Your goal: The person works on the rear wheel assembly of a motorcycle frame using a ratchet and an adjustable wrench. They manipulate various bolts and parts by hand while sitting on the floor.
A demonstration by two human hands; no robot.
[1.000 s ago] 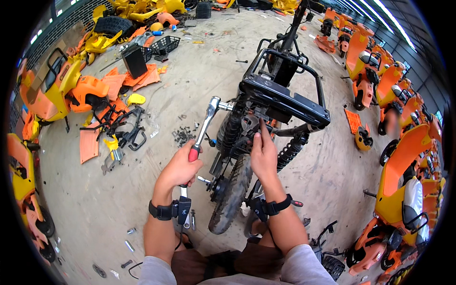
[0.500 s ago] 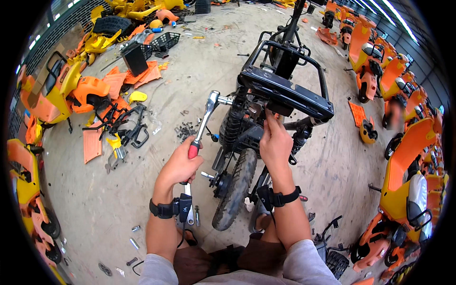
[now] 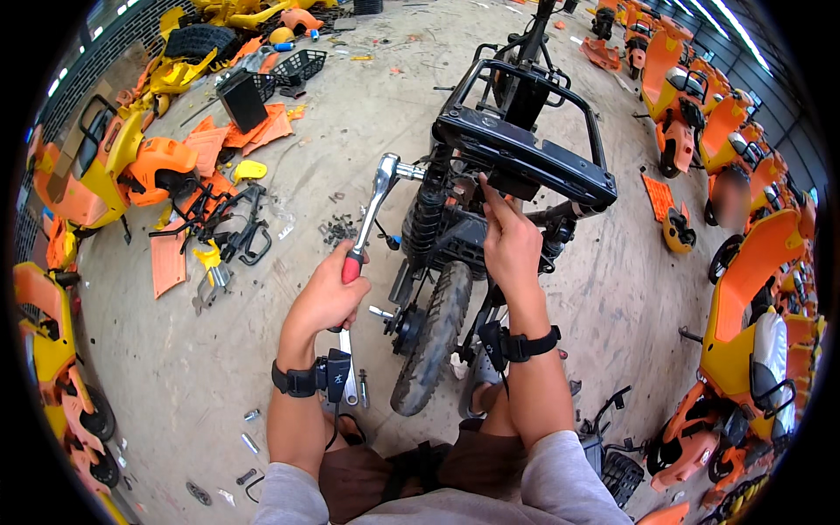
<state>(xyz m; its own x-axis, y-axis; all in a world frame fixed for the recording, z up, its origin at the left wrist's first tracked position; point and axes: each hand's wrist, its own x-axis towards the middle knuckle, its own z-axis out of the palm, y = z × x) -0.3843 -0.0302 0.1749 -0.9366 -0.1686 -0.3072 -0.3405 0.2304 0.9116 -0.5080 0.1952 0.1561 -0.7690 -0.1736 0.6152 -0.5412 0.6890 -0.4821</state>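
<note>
Ratchet [image 3: 378, 199] in the head view: the left hand [image 3: 326, 293] is wrapped around its red grip, its socket end at the upper left of a bare-framed scooter [image 3: 464, 234], beside a black spring [image 3: 428, 226]. The right hand [image 3: 514, 247], index finger extended, others loosely curled, reaches beneath the black rack [image 3: 523, 154]; whether it holds anything, I cannot tell.

One pale written character [image 3: 339, 381] shows clearly on the black left wrist box [image 3: 338, 366], about midway between its two side edges, while the pale mark [image 3: 489, 351] on the black right wrist box [image 3: 494, 339] is too small and blurred to be read.
</note>
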